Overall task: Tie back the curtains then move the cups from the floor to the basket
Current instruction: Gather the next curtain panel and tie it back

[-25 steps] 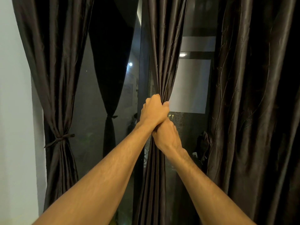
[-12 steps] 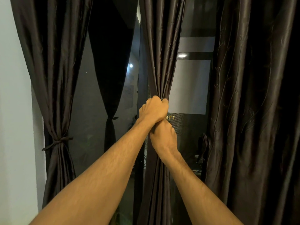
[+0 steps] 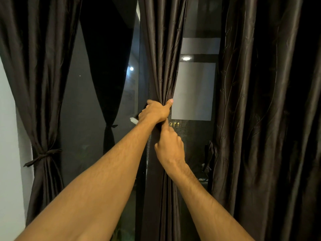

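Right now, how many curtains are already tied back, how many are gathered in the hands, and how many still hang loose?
Curtains tied back with a sash: 1, the left curtain
Curtains gathered in the hands: 1, the middle curtain, gripped by the left hand, with the right hand just below
Curtains hanging loose: 1, the right curtain
Total: 3 curtains

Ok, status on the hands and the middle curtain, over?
Left hand shut on middle curtain, bunched. Right hand below, forefinger at the gather. Left curtain tied. No cups visible.
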A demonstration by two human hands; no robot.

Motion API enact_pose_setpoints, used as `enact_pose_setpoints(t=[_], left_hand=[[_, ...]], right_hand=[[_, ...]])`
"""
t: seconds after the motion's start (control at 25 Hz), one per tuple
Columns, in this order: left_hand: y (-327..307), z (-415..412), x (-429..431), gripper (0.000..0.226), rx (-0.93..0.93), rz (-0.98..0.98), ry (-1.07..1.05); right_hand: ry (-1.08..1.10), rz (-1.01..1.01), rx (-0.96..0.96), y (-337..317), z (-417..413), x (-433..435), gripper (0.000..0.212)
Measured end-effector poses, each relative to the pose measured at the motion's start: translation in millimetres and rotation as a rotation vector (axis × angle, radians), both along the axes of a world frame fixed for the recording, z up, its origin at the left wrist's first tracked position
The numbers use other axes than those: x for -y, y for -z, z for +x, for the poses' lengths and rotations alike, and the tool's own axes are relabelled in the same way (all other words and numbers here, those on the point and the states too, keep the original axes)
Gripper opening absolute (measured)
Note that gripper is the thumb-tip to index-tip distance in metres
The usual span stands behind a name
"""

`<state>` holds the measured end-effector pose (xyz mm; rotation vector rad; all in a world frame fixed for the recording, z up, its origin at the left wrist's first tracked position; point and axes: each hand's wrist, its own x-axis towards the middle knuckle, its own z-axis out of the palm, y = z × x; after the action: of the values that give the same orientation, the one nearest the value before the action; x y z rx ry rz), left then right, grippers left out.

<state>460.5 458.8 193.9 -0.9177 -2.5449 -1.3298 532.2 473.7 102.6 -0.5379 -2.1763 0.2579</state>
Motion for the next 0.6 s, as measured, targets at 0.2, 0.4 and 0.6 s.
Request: enact_pose_setpoints(t=[0.2, 0.4, 0.6], left_hand=[[8, 14, -4, 0.073, -0.149, 0.150, -0.140], [12, 14, -5, 0.076, -0.242, 0.184, -0.198], [11, 12, -3, 0.085, -0.201, 0.185, -0.181]], right_hand=[[0.003, -0.010, 0.002, -1, 3, -2, 0.059], [-0.013, -0.005, 0.001, 1, 1, -4, 0.062], [-0.030, 0.001, -0.022, 3, 0, -6, 0.070]])
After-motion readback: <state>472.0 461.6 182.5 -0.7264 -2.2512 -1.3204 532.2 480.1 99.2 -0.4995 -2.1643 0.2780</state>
